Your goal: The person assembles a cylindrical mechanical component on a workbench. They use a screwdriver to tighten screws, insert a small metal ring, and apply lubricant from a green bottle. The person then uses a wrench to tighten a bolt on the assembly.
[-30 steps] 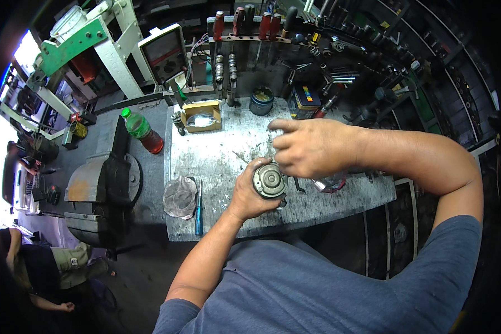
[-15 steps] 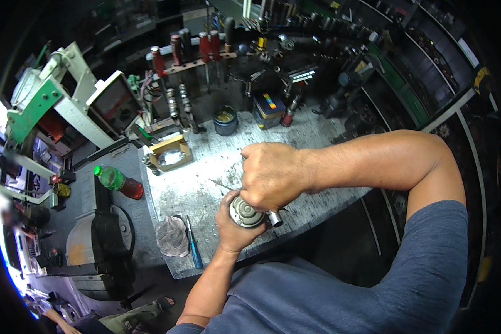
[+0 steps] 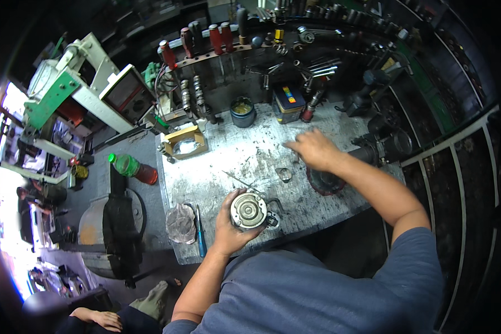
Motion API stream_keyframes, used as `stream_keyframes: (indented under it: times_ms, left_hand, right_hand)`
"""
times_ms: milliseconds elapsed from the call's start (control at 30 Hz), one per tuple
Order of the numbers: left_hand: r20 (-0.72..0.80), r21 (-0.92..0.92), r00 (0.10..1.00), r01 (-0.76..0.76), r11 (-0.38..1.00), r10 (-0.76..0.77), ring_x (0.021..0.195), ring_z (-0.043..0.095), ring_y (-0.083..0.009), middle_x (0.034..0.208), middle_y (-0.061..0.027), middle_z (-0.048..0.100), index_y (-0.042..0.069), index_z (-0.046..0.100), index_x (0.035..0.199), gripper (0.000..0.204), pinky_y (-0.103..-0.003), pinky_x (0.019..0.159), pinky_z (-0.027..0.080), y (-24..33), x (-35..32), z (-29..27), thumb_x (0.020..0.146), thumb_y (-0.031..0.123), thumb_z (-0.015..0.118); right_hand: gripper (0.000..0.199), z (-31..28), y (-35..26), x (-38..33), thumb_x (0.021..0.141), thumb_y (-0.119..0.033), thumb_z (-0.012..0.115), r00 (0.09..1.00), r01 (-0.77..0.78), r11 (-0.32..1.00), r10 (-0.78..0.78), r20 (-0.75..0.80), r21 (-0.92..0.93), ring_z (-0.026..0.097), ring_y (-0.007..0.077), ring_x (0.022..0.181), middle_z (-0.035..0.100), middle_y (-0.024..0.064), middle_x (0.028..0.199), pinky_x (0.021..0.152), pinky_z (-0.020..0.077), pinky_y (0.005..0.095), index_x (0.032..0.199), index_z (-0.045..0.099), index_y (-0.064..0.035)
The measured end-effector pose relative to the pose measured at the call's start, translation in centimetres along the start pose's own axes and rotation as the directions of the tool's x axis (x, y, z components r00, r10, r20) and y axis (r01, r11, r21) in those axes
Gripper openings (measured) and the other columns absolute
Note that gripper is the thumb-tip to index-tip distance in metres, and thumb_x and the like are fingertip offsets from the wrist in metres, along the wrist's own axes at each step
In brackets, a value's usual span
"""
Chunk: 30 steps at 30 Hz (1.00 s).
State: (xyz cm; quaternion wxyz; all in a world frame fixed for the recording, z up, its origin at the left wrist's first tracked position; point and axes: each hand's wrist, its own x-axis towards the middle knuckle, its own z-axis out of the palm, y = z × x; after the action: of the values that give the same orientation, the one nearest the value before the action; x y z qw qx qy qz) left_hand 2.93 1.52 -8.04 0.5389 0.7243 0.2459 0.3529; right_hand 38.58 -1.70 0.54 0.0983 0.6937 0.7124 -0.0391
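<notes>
My left hand (image 3: 228,225) grips a round metal housing (image 3: 248,210), its ringed end face turned up, close to the bench's front edge. A dark bent bracket or pipe (image 3: 275,205) and a small fitting (image 3: 272,221) show at the housing's right side. Over the right half of the bench reaches my right hand (image 3: 315,149), index finger stretched to the left, with nothing visible in it. Below it sits a short metal ring (image 3: 284,175), and beside that a dark round part with a reddish rim (image 3: 325,181). A thin rod (image 3: 237,178) lies behind the housing.
Left on the bench (image 3: 217,161) are a crumpled cloth (image 3: 181,224), a blue-handled screwdriver (image 3: 201,236) and a cardboard box (image 3: 185,143). A dark tub (image 3: 242,112) and a blue box (image 3: 288,104) stand at the back. A green-capped bottle (image 3: 132,168) and a vise-like machine (image 3: 103,228) are further left.
My right hand has left the housing and moved up and right over the bench, its fist loosened. The housing's end face now shows fully. The view has shifted slightly.
</notes>
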Motion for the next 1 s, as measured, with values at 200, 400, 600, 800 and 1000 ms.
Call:
stream_keyframes:
  times_ms: [200, 400, 600, 800, 1000]
  left_hand:
    - [-0.305, 0.118, 0.921, 0.290, 0.950, -0.243, 0.142, 0.063, -0.0312, 0.149, -0.0192, 0.068, 0.000, 0.054, 0.156, 0.088, -0.046, 0.124, 0.046, -1.6, -6.4, -4.2, 0.084, 0.026, 0.098]
    - [-0.551, 0.117, 0.778, 0.432, 0.894, -0.303, 0.135, 0.068, -0.0299, 0.143, -0.0200, 0.072, -0.004, 0.061, 0.149, 0.062, -0.043, 0.121, 0.049, -3.2, -11.1, -3.8, 0.095, 0.010, 0.086]
    - [-0.554, 0.212, 0.777, 0.479, 0.852, -0.299, 0.129, 0.073, -0.0318, 0.134, -0.0193, 0.077, -0.003, 0.070, 0.138, 0.049, -0.043, 0.114, 0.054, -3.4, -11.1, -2.5, 0.093, 0.010, 0.084]
    - [-0.477, 0.218, 0.837, 0.407, 0.887, -0.267, 0.126, 0.074, -0.0308, 0.131, -0.0186, 0.078, -0.003, 0.073, 0.133, 0.044, -0.042, 0.113, 0.054, -1.4, -8.0, -2.7, 0.094, 0.012, 0.084]
    - [-0.384, -0.102, 0.912, 0.115, 0.988, -0.146, 0.131, 0.072, -0.0294, 0.132, -0.0206, 0.077, -0.007, 0.068, 0.136, 0.045, -0.042, 0.118, 0.052, 1.8, -2.5, -2.6, 0.097, 0.010, 0.081]
  right_hand:
    - [0.045, 13.7, 2.9, 2.8, 0.098, -0.005, 0.062, 0.985, -0.152, 0.984, 0.159, -0.063, 0.096, 0.066, 0.0351, 0.124, 0.071, 0.0160, 0.121, 0.112, 0.0472, 0.0535, 0.139, 0.076, -0.0116]
    - [0.027, 14.7, -0.3, 11.1, 0.099, -0.005, 0.068, 0.951, 0.005, 0.771, 0.194, -0.242, 0.637, 0.071, 0.0438, 0.109, 0.071, 0.0234, 0.117, 0.099, 0.0592, 0.0499, 0.123, 0.080, -0.0051]
    - [0.015, 17.5, -0.5, 18.7, 0.096, -0.012, 0.072, 0.970, 0.089, 0.864, 0.038, -0.240, 0.496, 0.074, 0.0443, 0.107, 0.073, 0.0238, 0.112, 0.096, 0.0607, 0.0523, 0.104, 0.082, -0.0060]
    - [0.021, 10.6, -2.0, 16.0, 0.098, -0.006, 0.076, 0.952, 0.004, 0.719, 0.210, -0.222, 0.695, 0.080, 0.0377, 0.096, 0.082, 0.0232, 0.107, 0.093, 0.0628, 0.0413, 0.116, 0.083, 0.0000]
    - [0.019, -3.2, -6.1, 0.2, 0.097, -0.002, 0.080, 0.982, 0.171, 0.170, -0.112, -0.153, 0.971, 0.078, 0.0182, 0.093, 0.084, 0.0095, 0.101, 0.086, 0.0629, 0.0333, 0.116, 0.082, 0.0001]
